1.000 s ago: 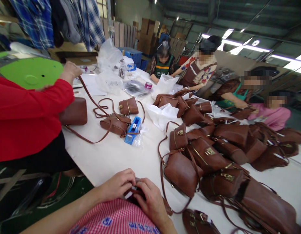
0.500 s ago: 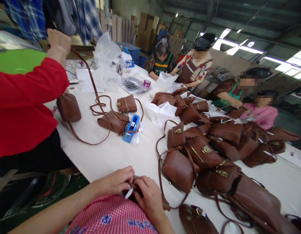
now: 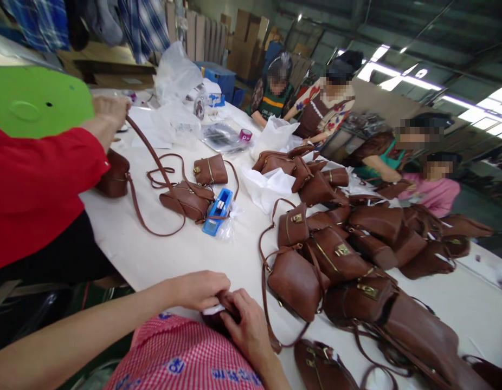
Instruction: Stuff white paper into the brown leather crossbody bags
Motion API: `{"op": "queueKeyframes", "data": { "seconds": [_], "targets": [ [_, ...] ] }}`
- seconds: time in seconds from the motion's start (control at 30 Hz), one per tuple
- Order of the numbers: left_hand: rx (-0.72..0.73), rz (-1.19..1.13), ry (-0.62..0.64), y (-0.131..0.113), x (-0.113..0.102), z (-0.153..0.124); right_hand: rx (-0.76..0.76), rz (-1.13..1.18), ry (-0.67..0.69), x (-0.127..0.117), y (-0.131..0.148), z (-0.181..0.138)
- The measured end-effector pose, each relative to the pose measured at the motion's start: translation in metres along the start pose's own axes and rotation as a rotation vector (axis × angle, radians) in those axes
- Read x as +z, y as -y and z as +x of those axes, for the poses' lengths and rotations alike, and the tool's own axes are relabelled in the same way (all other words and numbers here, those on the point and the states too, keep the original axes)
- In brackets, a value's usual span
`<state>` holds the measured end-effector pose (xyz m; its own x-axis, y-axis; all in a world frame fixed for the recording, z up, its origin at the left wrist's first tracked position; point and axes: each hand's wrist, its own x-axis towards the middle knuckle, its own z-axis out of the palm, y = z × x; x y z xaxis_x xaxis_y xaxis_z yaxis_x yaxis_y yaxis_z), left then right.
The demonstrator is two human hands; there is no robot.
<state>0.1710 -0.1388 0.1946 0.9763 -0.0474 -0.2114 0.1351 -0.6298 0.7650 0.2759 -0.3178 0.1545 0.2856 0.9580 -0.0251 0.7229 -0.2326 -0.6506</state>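
Brown leather piece [image 3: 215, 322] is resting near, pinched between left hand [image 3: 204, 290] and right hand [image 3: 248, 320], its white slip [image 3: 212, 310] now showing higher and wider, suggesting the fingers are working around it.

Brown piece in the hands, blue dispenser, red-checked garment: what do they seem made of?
Brown piece: perhaps leather or imitation leather, judging by its smooth brown surface; largely hidden. Blue dispenser: probably hard plastic, rigid-looking and evenly coloured. Red-checked garment: likely woven cloth, matte, with soft folds.
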Motion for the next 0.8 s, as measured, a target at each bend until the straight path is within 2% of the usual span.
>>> {"op": "queueKeyframes", "data": {
  "seconds": [0.1, 0.2, 0.27, 0.43, 0.63, 0.8],
  "targets": [
    [-0.192, 0.007, -0.191, -0.005, 0.008, -0.015, 0.020, 0.007, -0.020, -0.002, 0.000, 0.002],
    [-0.344, 0.006, -0.211, -0.011, 0.026, -0.027, 0.024, 0.008, -0.029, -0.003, 0.002, 0.003],
    [-0.384, 0.021, -0.219, -0.015, 0.039, -0.029, 0.024, -0.013, -0.025, -0.003, 0.005, 0.003],
    [-0.335, 0.011, -0.339, -0.016, 0.061, -0.025, 0.024, -0.118, -0.007, -0.003, 0.012, 0.001],
    [-0.347, -0.292, -0.539, -0.015, 0.062, -0.022, -0.029, -0.174, 0.004, -0.008, 0.015, -0.003],
    [-0.243, -0.155, -0.649, -0.014, 0.067, -0.020, -0.042, -0.230, -0.011, -0.003, 0.014, 0.006]
  ]
}}
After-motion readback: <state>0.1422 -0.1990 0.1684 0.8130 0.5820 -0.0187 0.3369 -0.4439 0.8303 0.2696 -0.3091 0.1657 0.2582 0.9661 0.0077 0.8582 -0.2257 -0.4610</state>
